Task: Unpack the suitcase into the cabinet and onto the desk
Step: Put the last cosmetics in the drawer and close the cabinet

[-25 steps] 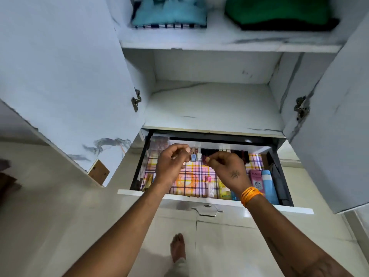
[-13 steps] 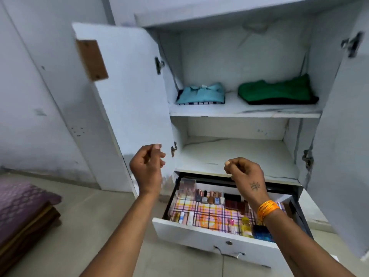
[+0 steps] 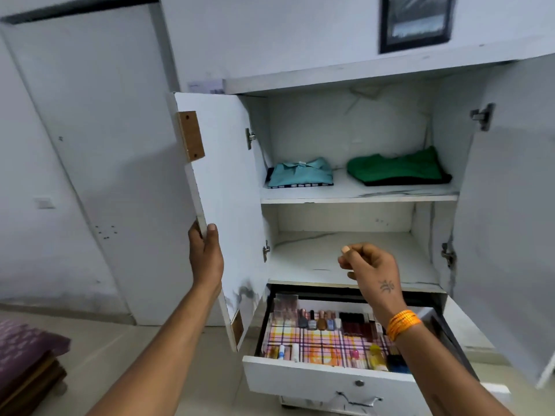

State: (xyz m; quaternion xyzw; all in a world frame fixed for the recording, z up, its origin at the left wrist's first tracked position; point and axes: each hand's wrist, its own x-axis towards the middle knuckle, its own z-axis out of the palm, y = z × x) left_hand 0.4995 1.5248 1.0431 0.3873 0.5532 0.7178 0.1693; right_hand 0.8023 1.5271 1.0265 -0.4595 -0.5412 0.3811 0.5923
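The white cabinet (image 3: 357,199) stands open in front of me. My left hand (image 3: 205,256) grips the outer edge of the left door (image 3: 223,187), thumb on the inner face. My right hand (image 3: 371,267) hovers in front of the bare middle shelf, fingers loosely curled, holding nothing. Below it the drawer (image 3: 327,382) is pulled out, lined with plaid paper and filled with nail polish bottles (image 3: 318,319) and other cosmetics. A folded light blue shirt (image 3: 300,174) and a folded green garment (image 3: 396,166) lie on the upper shelf. No suitcase is in view.
The right cabinet door (image 3: 507,235) swings wide open at the right. A purple cushion on a low wooden seat (image 3: 27,355) sits at the lower left on the floor. A framed picture (image 3: 416,21) hangs above the cabinet.
Both hands rose out of the drawer. The left hand reached across and took hold of the left door's edge. The view lifted and pulled back from the drawer.
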